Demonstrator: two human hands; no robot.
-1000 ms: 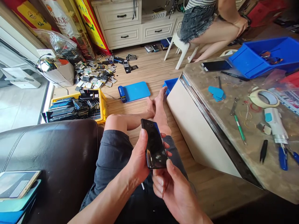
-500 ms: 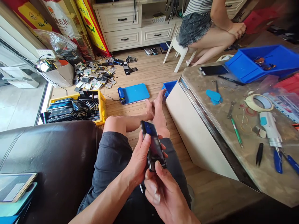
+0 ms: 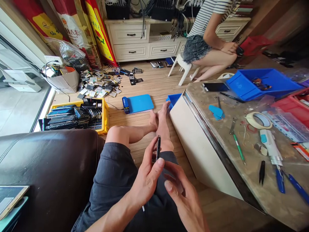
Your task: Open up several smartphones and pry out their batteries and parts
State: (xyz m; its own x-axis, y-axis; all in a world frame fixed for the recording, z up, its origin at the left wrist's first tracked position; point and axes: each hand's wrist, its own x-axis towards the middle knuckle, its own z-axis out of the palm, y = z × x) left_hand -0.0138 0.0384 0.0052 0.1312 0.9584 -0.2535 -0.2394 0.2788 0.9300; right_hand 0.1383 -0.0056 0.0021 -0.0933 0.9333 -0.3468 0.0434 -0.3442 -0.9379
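Head view: held a slim, glossy black phone edge-on above dark grey cloth shorts. Clamped it in the left hand, with thumb on the near side and index finger stretched along the upper left, leaving the lower part mostly hidden. Spread the right hand just beside it, thumb and fingers apart, with no object visible between them; could not tell touching from merely close for the farther right fingertips. Had just turned the phone from broad, shiny back to thin side, and drawn the right thumb off its lower end. Judged this to mean, for the handling, weight borne mainly by the left hand, a right hand largely unburdened, and both broad faces out of sight. Saw to the right, well apart from both hands, a brown-topped desk bearing a green pen-shaped tool and black pointed tweezers. Saw to the left a dark brown leather sofa and, beyond it on the pale brown wooden floor, a yellow plastic crate packed with dark, thin slabs, beside a flat blue platform
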